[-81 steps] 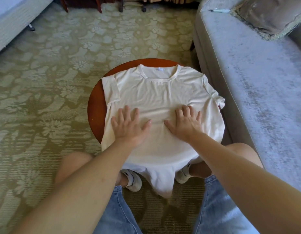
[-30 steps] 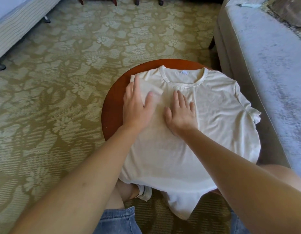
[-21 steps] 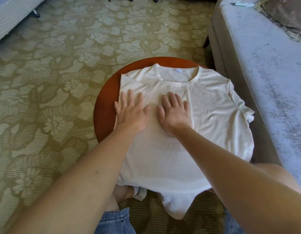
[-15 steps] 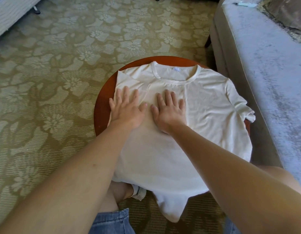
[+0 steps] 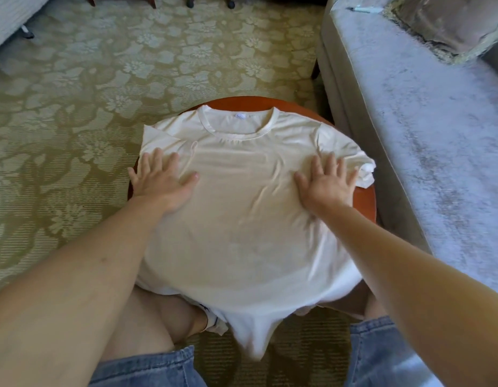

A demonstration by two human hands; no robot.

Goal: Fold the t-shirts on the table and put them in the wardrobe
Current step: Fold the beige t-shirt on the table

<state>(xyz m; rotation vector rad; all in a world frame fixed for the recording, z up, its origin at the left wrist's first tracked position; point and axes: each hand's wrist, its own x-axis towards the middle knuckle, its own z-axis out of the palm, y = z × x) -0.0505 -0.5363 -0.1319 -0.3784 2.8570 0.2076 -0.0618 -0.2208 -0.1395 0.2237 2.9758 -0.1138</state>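
Observation:
A cream t-shirt point(image 5: 242, 219) lies spread over a small round red-brown table point(image 5: 366, 202), collar at the far side and hem hanging off the near edge. Its left sleeve is folded inward onto the chest. My left hand point(image 5: 161, 182) presses flat on the shirt's left side with fingers spread. My right hand point(image 5: 326, 182) presses flat on the right side, just below the right sleeve, which is still spread out. Small wrinkles run between the two hands. No wardrobe is in view.
A grey sofa point(image 5: 426, 121) stands close along the table's right side, with a cushion point(image 5: 449, 20) and a pen point(image 5: 359, 8) on it. Floral patterned carpet point(image 5: 74, 113) covers the floor to the left and beyond. My knees sit under the table's near edge.
My hands were side by side over the folded-in left sleeve. Now they have slid apart, the right hand across to the shirt's right side, the left to the left edge.

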